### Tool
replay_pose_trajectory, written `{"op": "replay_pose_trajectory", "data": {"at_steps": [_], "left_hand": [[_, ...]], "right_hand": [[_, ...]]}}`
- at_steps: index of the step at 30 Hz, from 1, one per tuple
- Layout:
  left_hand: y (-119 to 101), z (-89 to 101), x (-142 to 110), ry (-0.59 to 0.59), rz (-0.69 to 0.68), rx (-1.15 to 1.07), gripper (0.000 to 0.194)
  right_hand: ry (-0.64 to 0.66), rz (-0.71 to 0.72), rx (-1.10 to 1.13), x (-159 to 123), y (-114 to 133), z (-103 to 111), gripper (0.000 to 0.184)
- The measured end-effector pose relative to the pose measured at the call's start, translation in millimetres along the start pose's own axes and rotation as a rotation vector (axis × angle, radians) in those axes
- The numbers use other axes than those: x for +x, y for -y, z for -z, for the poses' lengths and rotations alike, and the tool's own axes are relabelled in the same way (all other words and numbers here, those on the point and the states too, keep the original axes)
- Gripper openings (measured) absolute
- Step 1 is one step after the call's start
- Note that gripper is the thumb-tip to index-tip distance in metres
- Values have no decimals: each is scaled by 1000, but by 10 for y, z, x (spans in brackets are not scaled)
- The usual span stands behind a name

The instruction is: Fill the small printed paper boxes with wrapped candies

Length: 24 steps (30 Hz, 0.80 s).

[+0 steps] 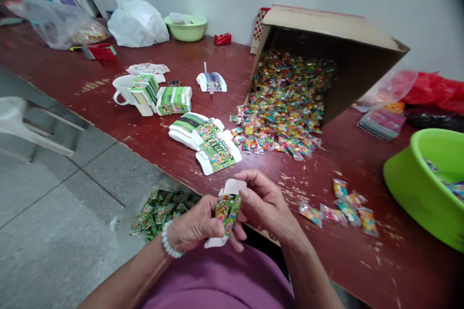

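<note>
My left hand [203,222] wears a pale bead bracelet and grips a small green printed candy box [227,212], its thumb across the front. White flaps stick out at the box's top and bottom ends. My right hand [266,205] is at the upper end, thumb and fingers closed about the top flap. The inside of the box is hidden. Just beyond my hands, flat green box blanks [219,152] lie fanned on the red table [275,178]. To the right is a small group of wrapped candies [348,207].
A tipped cardboard box [362,53] spills a heap of wrapped candies [286,101]. A green basin [416,178] stands at right. Bundled blanks [174,100] and a white mug [125,90] sit left. Below the table edge lie filled green boxes [159,212]; a white plastic chair [21,116] is farther left.
</note>
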<state>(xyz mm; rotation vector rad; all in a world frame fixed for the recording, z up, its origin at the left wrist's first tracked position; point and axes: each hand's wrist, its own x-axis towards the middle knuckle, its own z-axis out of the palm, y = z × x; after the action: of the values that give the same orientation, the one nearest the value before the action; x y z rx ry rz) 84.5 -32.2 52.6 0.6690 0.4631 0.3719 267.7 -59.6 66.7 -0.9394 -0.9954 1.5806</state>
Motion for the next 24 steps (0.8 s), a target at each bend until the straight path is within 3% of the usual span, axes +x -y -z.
{"op": "replay_pose_trajectory", "data": {"at_steps": [3,6,10,13,17,24], "left_hand": [[-16,-23,28,-9,-5,45,63],[-27,-40,40,-8,-9,56,63],[-2,-30,40,-25,-9,85,59],[37,14,37,-41,-15,142,53],[53,75,26,-34,55,260,53],[-30,65,18,-18,114,416,56]], "right_hand": [[-134,200,-232,-31,-27,5,35],[-324,474,-678,-70,-11,-5,28],[-254,561,-1089,-133,59,-58,17],[-166,494,-1136,-166,95,-83,16],[-57,357,-1036,-190,83,-33,18],[-3,374,-906,-235,43,82,20]]}}
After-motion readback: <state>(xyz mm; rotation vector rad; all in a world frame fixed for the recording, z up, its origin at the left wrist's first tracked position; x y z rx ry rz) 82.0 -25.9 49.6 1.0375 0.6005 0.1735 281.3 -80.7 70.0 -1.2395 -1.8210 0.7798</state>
